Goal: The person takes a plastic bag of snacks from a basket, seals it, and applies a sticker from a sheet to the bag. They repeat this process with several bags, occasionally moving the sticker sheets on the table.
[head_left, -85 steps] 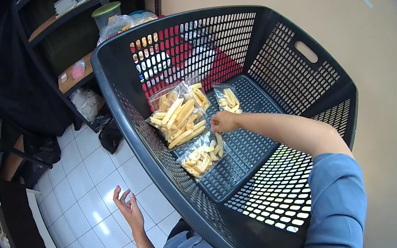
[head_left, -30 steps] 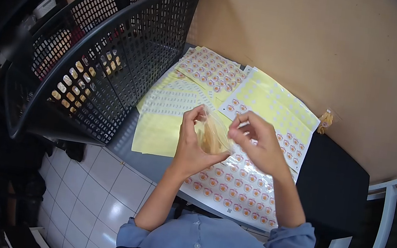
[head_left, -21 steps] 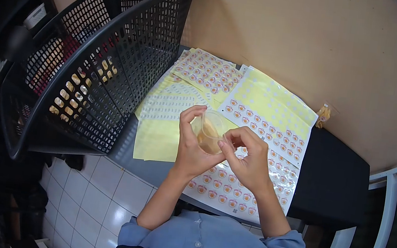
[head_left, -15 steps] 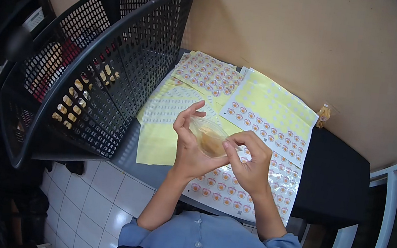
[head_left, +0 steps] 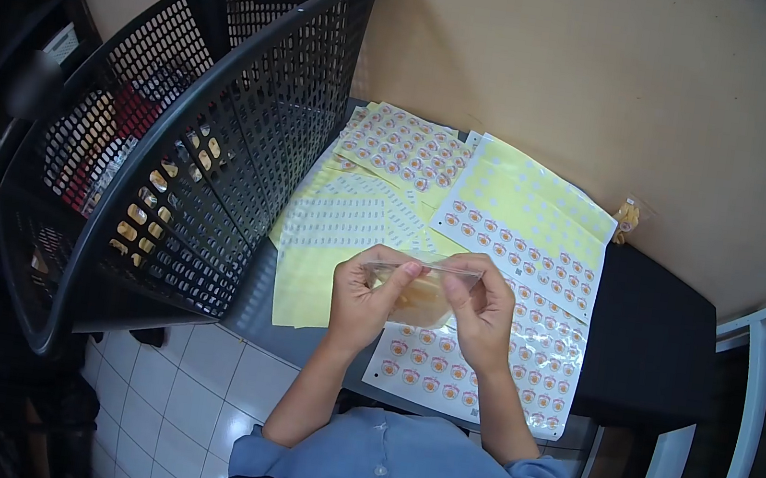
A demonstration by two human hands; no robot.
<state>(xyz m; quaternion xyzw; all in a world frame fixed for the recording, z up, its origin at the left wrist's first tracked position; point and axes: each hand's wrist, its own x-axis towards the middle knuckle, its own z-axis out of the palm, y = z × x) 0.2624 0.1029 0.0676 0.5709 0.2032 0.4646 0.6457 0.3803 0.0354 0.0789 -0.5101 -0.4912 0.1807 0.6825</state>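
Note:
A small clear plastic bag (head_left: 419,307) with pale yellow-orange contents hangs between my two hands above the sticker sheets. My left hand (head_left: 366,297) pinches the left part of its top edge, thumb in front. On the other side my right hand (head_left: 482,312) grips the same edge, its thumb close to the left thumb. The bag's mouth looks flat and pressed together, stretched sideways. What exactly is inside cannot be made out. Below the hands lies a sheet of round orange-and-pink stickers (head_left: 429,366).
A large black plastic basket (head_left: 253,125) with items inside stands at the left. A partly used sticker sheet (head_left: 533,201), another sticker sheet (head_left: 406,140) and yellow backing paper (head_left: 309,287) cover the table. A small filled bag (head_left: 629,218) rests by the wall. Black cloth (head_left: 650,342) lies right.
The bag's mouth was open and tilted, with my left fingers spread around it. Now both hands pinch its top edge, level and closed, and my left hand has come lower.

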